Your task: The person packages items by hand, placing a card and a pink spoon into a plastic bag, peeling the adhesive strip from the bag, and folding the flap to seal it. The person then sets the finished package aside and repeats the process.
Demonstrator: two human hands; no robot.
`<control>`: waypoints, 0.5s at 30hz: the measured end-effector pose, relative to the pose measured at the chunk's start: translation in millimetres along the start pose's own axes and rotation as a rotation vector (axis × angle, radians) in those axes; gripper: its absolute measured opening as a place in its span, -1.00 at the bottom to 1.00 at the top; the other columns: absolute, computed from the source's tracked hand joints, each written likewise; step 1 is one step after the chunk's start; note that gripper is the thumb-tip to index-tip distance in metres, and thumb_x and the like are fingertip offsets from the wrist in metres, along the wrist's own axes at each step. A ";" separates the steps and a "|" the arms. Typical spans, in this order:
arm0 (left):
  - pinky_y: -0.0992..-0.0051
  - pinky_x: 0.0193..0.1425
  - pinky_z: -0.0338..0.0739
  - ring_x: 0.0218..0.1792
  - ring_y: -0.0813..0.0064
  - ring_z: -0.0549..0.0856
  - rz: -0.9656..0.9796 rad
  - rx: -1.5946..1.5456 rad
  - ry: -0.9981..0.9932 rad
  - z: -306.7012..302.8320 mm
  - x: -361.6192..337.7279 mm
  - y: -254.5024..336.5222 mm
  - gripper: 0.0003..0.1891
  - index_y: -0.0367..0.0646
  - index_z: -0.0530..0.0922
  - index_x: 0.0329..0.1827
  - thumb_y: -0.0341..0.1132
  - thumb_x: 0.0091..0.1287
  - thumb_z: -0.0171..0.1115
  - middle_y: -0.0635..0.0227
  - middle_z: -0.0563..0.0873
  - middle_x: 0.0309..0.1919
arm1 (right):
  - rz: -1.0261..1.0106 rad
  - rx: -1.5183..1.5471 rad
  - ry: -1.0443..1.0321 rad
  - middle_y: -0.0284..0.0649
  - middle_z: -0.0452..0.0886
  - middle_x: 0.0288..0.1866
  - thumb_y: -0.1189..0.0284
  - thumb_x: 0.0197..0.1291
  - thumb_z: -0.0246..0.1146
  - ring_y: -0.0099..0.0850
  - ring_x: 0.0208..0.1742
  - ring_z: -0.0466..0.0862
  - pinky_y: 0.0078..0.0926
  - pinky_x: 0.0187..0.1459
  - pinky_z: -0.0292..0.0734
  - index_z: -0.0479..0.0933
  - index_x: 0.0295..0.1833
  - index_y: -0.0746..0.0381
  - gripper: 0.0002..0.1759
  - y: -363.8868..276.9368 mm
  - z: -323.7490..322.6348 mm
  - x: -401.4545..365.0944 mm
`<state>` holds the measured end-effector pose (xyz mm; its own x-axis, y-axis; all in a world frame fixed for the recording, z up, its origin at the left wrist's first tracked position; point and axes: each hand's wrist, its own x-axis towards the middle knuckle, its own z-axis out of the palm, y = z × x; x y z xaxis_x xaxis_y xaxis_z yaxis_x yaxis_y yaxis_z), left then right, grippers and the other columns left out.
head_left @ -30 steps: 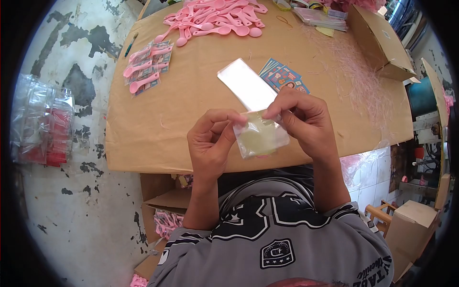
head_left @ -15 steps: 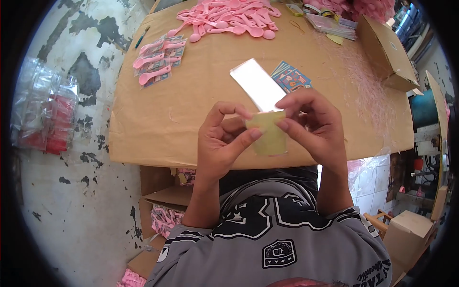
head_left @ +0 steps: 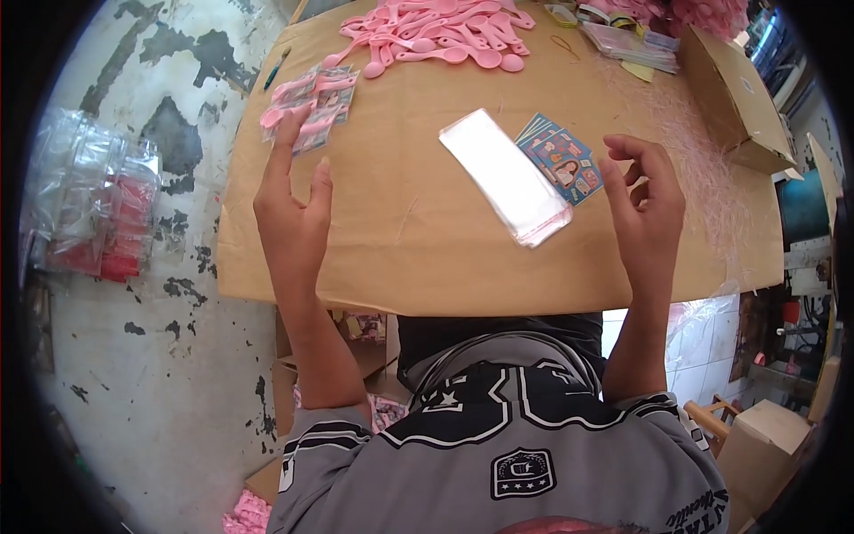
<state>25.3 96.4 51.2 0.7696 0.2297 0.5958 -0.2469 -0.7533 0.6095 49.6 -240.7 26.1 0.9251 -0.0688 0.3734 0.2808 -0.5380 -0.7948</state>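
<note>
Far left, on flaking grey-and-white painted floor: slumped heap of crinkled plastic bags (head_left: pixel 89 214), glossy, with red showing through.

Next, brown cardboard tabletop (head_left: pixel 400 240), matte, creased, with rounded corners.

At its upper left edge, thin green pen (head_left: pixel 276 69). Just below the pen, small fan of packed spoons (head_left: pixel 311 98): pink plastic, rounded bowls, each sealed in a shiny clear wrapper over a printed card.

Left hand (head_left: pixel 292 209) stretched flat over the board, palm down. Fingers (head_left: pixel 286 142) straight and close together, thumb a little apart, gripping nothing. Tips lying at the lower edge of the packed spoons; touching or hovering, cannot tell.

Top centre, loose pile of bare pink spoons (head_left: pixel 436 36), smooth, long-handled, criss-crossed.

Centre, slim stack of clear sleeves (head_left: pixel 505 176): long, rectangular, reflective, lying diagonally, flat on the board, well apart from both hands.

Tucked against its right side, fanned sticker cards (head_left: pixel 569 165), glossy, blue-edged with small colourful figures.

Right hand (head_left: pixel 648 214) raised on edge just right of the cards, palm turned left. Fingers (head_left: pixel 636 151) curled loosely and spread apart, empty.

Beyond it, wispy pale-pink shredded filler (head_left: pixel 689 125) strewn over the board.

Top right, flat packets (head_left: pixel 627 40) in a low stack, then an open cardboard box (head_left: pixel 734 89), plain brown, tipped on its side.
</note>
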 end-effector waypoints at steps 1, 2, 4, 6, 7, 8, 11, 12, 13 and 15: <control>0.33 0.24 0.62 0.29 0.39 0.73 -0.023 -0.001 -0.082 5.5 -2.5 -2.3 -0.64 -0.22 0.67 0.33 -0.43 0.51 0.32 0.16 0.77 0.27 | -0.019 -0.102 0.006 -0.17 0.67 0.01 0.40 0.37 0.45 -0.33 -0.02 0.66 -0.41 0.02 0.57 0.66 0.17 0.30 -0.66 6.2 1.6 0.5; 0.33 0.27 0.60 0.27 0.41 0.72 -0.047 -0.002 -0.164 12.8 -9.6 -8.2 -0.63 -0.20 0.66 0.35 -0.39 0.51 0.33 0.19 0.78 0.25 | -0.037 -0.206 0.011 -0.13 0.66 0.04 0.35 0.36 0.45 -0.24 0.00 0.65 -0.33 0.05 0.57 0.66 0.19 0.30 -0.63 12.6 3.0 0.8; 0.31 0.24 0.58 0.20 0.40 0.72 -0.115 -0.029 -0.329 27.8 -21.4 1.4 -0.64 -0.18 0.67 0.32 -0.32 0.50 0.35 0.22 0.77 0.17 | -0.052 -0.299 -0.007 -0.05 0.63 0.10 0.30 0.35 0.47 -0.10 0.09 0.61 -0.20 0.14 0.54 0.66 0.20 0.32 -0.58 22.2 9.1 -0.5; 0.28 0.15 0.58 0.09 0.31 0.72 -0.056 -0.052 -0.427 58.5 -36.9 23.8 -0.67 -0.16 0.70 0.23 -0.27 0.46 0.40 0.21 0.75 0.07 | -0.042 -0.362 -0.038 -0.01 0.60 0.14 0.27 0.34 0.48 -0.04 0.16 0.57 -0.12 0.20 0.52 0.65 0.21 0.32 -0.55 24.0 13.6 -1.5; 0.26 0.12 0.58 0.05 0.25 0.72 0.045 -0.049 -0.441 72.6 -44.7 28.5 -0.68 -0.15 0.72 0.19 -0.24 0.44 0.43 0.21 0.74 0.02 | -0.024 -0.377 -0.056 -0.01 0.59 0.14 0.26 0.33 0.48 -0.04 0.18 0.56 -0.11 0.22 0.51 0.65 0.21 0.32 -0.54 23.0 15.9 -1.0; 0.25 0.12 0.59 0.03 0.21 0.71 0.097 -0.032 -0.444 83.0 -50.5 36.2 -0.67 -0.15 0.72 0.17 -0.24 0.42 0.44 0.20 0.72 -0.01 | -0.007 -0.389 -0.074 0.00 0.58 0.15 0.25 0.32 0.48 -0.04 0.20 0.56 -0.10 0.23 0.50 0.65 0.21 0.31 -0.53 23.5 17.1 0.0; 0.22 0.12 0.59 0.00 0.10 0.69 0.192 0.009 -0.461 97.7 -61.1 48.3 -0.68 -0.16 0.73 0.12 -0.26 0.36 0.49 0.17 0.70 -0.07 | 0.007 -0.350 -0.110 -0.02 0.57 0.13 0.28 0.29 0.50 -0.05 0.20 0.55 -0.10 0.20 0.51 0.65 0.12 0.31 -0.59 32.1 18.8 1.9; 0.22 0.13 0.59 0.00 0.08 0.69 0.179 0.015 -0.471 99.5 -62.4 48.7 -0.69 -0.17 0.73 0.10 -0.29 0.34 0.50 0.16 0.70 -0.08 | 0.031 -0.326 -0.116 -0.03 0.58 0.11 0.29 0.28 0.51 -0.06 0.18 0.56 -0.11 0.18 0.51 0.64 0.07 0.31 -0.61 32.4 17.5 3.2; 0.21 0.14 0.59 0.00 0.06 0.68 0.166 0.021 -0.482 101.1 -63.4 48.9 -0.70 -0.18 0.74 0.07 -0.31 0.32 0.51 0.16 0.69 -0.09 | 0.057 -0.301 -0.123 -0.04 0.58 0.10 0.29 0.27 0.51 -0.07 0.17 0.56 -0.11 0.17 0.52 0.63 0.02 0.31 -0.63 31.6 15.8 4.3; 0.25 0.10 0.61 -0.01 0.12 0.71 0.130 -0.005 -0.492 99.4 -62.3 44.5 -0.77 -0.21 0.75 0.01 -0.40 0.33 0.50 0.17 0.71 -0.10 | 0.106 -0.227 -0.115 -0.06 0.60 0.05 0.31 0.26 0.52 -0.08 0.11 0.58 -0.13 0.13 0.52 0.60 -0.06 0.31 -0.66 32.3 14.7 4.7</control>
<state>24.9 -12.7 -10.8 0.9183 -0.1835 0.3508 -0.3608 -0.7530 0.5504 66.7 -246.1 -4.9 0.9729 -0.0463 0.2268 0.1281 -0.7084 -0.6941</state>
